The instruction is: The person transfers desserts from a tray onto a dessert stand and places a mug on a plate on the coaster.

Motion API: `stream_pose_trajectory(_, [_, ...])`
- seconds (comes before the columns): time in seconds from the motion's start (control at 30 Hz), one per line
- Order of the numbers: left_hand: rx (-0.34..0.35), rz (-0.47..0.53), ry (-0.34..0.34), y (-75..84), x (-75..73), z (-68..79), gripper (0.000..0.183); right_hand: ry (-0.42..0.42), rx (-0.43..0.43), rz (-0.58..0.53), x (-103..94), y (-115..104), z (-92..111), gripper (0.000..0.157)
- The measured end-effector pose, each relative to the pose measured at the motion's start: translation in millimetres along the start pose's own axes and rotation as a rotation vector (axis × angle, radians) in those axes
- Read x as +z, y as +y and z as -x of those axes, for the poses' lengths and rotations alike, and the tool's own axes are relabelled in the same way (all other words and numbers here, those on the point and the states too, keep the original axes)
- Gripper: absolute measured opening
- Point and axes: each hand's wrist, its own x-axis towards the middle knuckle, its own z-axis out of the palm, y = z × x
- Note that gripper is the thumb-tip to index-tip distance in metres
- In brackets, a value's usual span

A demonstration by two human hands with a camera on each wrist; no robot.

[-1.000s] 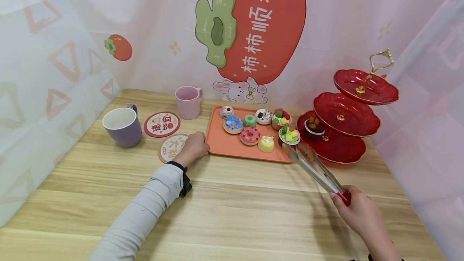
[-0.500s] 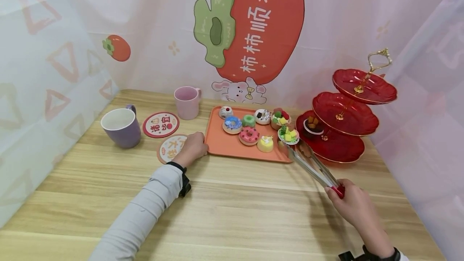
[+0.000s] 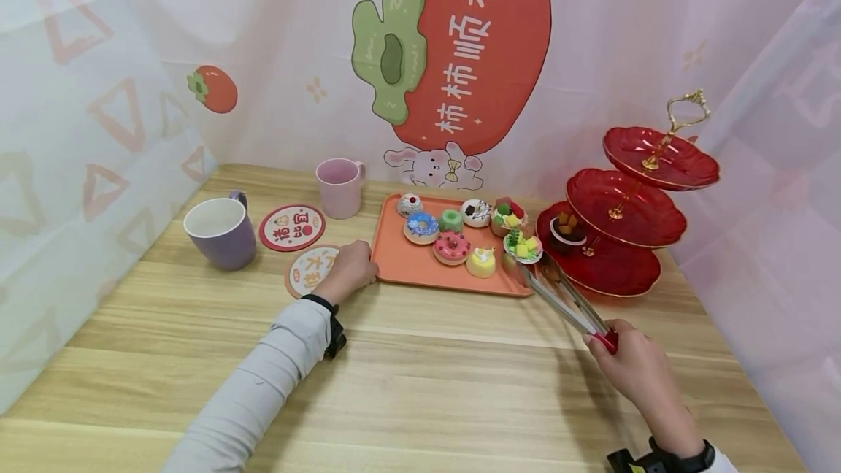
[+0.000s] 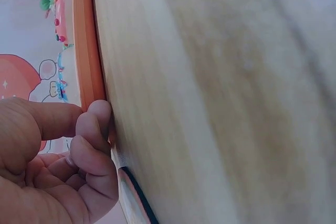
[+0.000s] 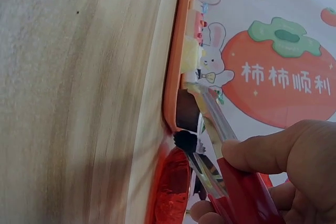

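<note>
My left hand point(image 3: 350, 268) pinches the near left corner of the orange tray point(image 3: 420, 276) between thumb and curled fingers, plain in the left wrist view. My right hand point(image 3: 627, 360) grips metal tongs point(image 5: 218, 124) by their red handle. The tong tips stand around a small cupcake point(image 3: 523, 245) topped with green and yellow pieces at the tray's right end; whether both tips touch it I cannot tell. Also on the tray are a pink donut point(image 3: 451, 247), a blue donut point(image 3: 421, 228), a yellow cake point(image 3: 482, 262), a fruit tart point(image 3: 509, 216) and other small sweets.
A red three-tier stand point(image 3: 627, 206) rises right of the tray, with a dark cupcake point(image 3: 568, 231) on its lowest plate. At left are a purple mug point(image 3: 223, 236), a pink mug point(image 3: 340, 188), a red-rimmed coaster point(image 3: 292, 227) and an orange-rimmed coaster point(image 3: 309, 271), partly behind the left hand.
My right hand has moved a little left and upward, and the tong arms have drawn slightly closer together around the cupcake. The left hand stays at the tray's corner.
</note>
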Motion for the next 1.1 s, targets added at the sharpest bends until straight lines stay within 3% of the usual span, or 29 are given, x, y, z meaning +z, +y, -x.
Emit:
stream_pose_trajectory(0.4, [-0.025, 0.005, -0.016, 0.8, -0.2, 1.2, 0.02, 0.09, -0.064, 0.015, 7.6, -4, 2, 0.031])
stream_pose_trajectory(1.1, [-0.013, 0.004, -0.01, 0.9, -1.1, 2.1, 0.021, 0.133, -0.067, 0.03, 11.7, -2, 7, 0.031])
